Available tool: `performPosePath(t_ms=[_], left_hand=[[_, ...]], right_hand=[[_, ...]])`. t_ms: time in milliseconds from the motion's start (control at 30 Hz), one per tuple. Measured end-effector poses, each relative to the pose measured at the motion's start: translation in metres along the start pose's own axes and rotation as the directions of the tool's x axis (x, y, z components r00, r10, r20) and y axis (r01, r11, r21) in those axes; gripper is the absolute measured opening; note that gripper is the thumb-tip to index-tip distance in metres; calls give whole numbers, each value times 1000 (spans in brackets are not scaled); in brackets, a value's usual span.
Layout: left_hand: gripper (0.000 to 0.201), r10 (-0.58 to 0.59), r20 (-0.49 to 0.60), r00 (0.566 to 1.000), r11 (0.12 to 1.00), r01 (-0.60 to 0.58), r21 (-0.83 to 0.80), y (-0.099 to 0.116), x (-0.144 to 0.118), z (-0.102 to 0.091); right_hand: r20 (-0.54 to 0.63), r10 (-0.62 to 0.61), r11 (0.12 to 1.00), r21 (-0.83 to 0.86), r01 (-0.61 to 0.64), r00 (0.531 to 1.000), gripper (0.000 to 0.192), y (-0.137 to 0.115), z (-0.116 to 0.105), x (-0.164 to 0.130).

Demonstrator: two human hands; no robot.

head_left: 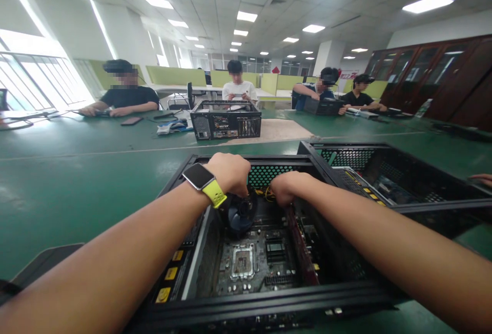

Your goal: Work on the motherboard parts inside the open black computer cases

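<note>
Both hands reach down into an open black computer case lying on its side. My left hand, with a watch on the wrist, is closed just above a dark cooling fan. Its fingertips are hidden, so I cannot tell whether they grip the fan. My right hand is closed beside thin yellow wires; what its fingers pinch does not show. Below lies the motherboard with an uncovered processor socket. A dark red expansion card stands upright beneath my right hand.
A second open case adjoins on the right, with another person's hand at its edge. Farther across the green table stands another case near blue-grey gloves. Several people sit along the far side.
</note>
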State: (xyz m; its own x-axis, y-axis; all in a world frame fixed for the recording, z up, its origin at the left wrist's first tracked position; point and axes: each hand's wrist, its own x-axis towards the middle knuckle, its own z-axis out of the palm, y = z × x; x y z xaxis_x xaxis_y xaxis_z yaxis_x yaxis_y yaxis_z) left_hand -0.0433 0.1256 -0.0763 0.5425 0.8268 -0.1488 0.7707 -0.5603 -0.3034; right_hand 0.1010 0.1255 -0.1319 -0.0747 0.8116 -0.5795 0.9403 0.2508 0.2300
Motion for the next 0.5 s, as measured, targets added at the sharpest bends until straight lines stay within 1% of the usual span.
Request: performPosePath(t_ms=[33, 67, 133, 200, 233, 300, 367, 400, 433, 467, 500], left_hand=[[33, 9, 15, 1000, 1000, -9, -7, 2, 0, 0], [30, 16, 30, 999, 1000, -16, -14, 3, 0, -1], [24, 38, 78, 996, 998, -34, -53, 6, -1, -2], [21, 73, 196, 978, 989, -46, -140, 8, -1, -2], [21, 98, 280, 955, 978, -40, -204, 9, 0, -1], [23, 164, 439, 883, 943, -10, -333, 12, 2, 3], [27, 230, 543, 808, 912, 15, -409, 13, 5, 8], [28, 253, 582, 773, 904, 25, -427, 13, 6, 10], [29, 265, 611, 746, 902, 33, -431, 12, 8, 12], [29, 259, 629, 733, 906, 42, -422, 10, 9, 13], [29, 234, 626, 744, 913, 55, -405, 8, 10, 13]], right_hand=[[48, 5, 1000, -25, -4, 999, 7, 1, -3, -4], [69, 4, 1000, -25, -3, 998, 8, 1, -5, -7], [56, 10, 999, 35, -12, 998, 13, 3, -9, -10], [66, 50, 996, 68, -54, 997, 19, 5, -10, -11], [69, 63, 996, 61, -67, 996, 21, 7, -10, -11], [73, 46, 999, 13, -47, 996, 21, 11, -9, -11], [70, -12, 1000, -28, 14, 997, 20, 14, -7, -9], [71, -25, 999, -43, 28, 997, 20, 14, -6, -7], [75, -11, 998, -62, 16, 997, 17, 13, -5, -5], [76, 25, 996, -83, -19, 997, 13, 9, -3, -2], [74, 77, 992, -103, -70, 994, 9, 5, -2, 0]])
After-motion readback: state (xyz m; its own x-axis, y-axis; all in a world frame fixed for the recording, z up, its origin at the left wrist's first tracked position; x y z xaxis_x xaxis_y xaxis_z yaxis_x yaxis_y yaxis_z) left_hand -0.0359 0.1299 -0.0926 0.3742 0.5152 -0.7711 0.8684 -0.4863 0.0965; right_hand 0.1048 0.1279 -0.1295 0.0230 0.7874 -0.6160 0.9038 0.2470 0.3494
